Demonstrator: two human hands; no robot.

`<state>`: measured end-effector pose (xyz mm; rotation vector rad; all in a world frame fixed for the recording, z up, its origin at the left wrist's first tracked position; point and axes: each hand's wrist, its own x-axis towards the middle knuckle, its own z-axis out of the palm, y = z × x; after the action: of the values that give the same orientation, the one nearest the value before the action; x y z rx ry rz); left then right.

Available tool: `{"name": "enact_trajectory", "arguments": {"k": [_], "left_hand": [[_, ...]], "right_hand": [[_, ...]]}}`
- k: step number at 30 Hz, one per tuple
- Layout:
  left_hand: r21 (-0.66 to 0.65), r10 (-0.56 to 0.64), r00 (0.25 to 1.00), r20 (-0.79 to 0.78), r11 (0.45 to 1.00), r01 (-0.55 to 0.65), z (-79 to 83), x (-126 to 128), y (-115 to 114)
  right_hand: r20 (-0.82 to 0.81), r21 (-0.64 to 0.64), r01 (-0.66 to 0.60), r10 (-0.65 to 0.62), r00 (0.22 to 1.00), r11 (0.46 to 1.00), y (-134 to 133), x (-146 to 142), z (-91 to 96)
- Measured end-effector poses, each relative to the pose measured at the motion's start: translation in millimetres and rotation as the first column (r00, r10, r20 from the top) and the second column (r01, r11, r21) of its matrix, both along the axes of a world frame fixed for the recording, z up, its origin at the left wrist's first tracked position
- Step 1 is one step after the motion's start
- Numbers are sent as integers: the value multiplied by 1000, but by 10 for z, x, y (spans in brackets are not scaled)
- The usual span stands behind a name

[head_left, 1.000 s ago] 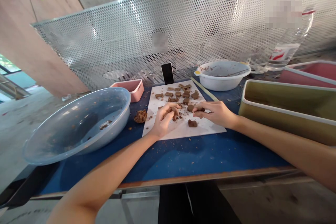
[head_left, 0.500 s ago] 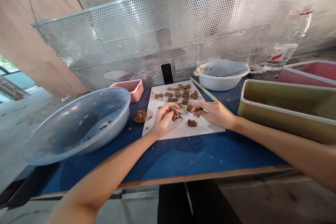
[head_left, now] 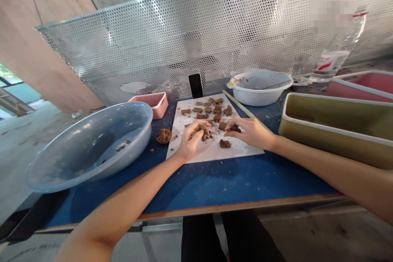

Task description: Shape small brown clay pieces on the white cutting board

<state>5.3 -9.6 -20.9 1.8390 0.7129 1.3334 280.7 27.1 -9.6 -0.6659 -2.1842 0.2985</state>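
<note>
On the white board (head_left: 245,147) lie several brown clay pieces, most of them grouped toward its far side. My left hand (head_left: 190,137) is curled at the board's left, its fingers closed around a lump of clay (head_left: 205,132) that partly shows past the fingertips. To the right, my right hand (head_left: 250,132) bends thumb and fingers over another clay piece (head_left: 235,129), partly hidden under them. A squarish clay block (head_left: 222,125) sits just beside the right fingertips. Nearer to me, a single clay chunk (head_left: 225,143) rests between the hands. Crumbs dot the board.
A large blue basin (head_left: 144,139) stands left, with a rough clay clod (head_left: 163,135) beside it. Behind are a pink box (head_left: 159,108), a propped phone (head_left: 195,85) and a white basin (head_left: 259,96). Right stand a green planter (head_left: 325,139) and a water bottle (head_left: 330,59).
My right hand's fingers have shifted slightly, and more of the clay piece beneath them shows. My left hand has hardly moved.
</note>
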Motion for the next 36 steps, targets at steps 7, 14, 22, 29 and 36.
{"name": "enact_trajectory", "arguments": {"k": [7, 14, 22, 29, 36], "left_hand": [[11, 1, 1000, 10, 1000, -1, -18, 7, 18], [23, -11, 1000, 15, 1000, 11, -19, 6, 23], [3, -23, 999, 29, 1000, 23, -18, 3, 16], [-1, -12, 1000, 17, 1000, 12, -8, 4, 8], [25, -19, 1000, 18, 1000, 19, -30, -1, 26]], "right_hand": [[-54, 38, -2, 4, 999, 999, -18, 12, -36], [-33, 2, -185, 185, 982, 983, -1, 27, -36], [-21, -19, -79, 78, 997, 997, -10, 25, -26], [-49, 43, 19, -17, 999, 999, -25, 32, -45], [-44, 6, -59, 59, 997, 998, -13, 18, -27]]}}
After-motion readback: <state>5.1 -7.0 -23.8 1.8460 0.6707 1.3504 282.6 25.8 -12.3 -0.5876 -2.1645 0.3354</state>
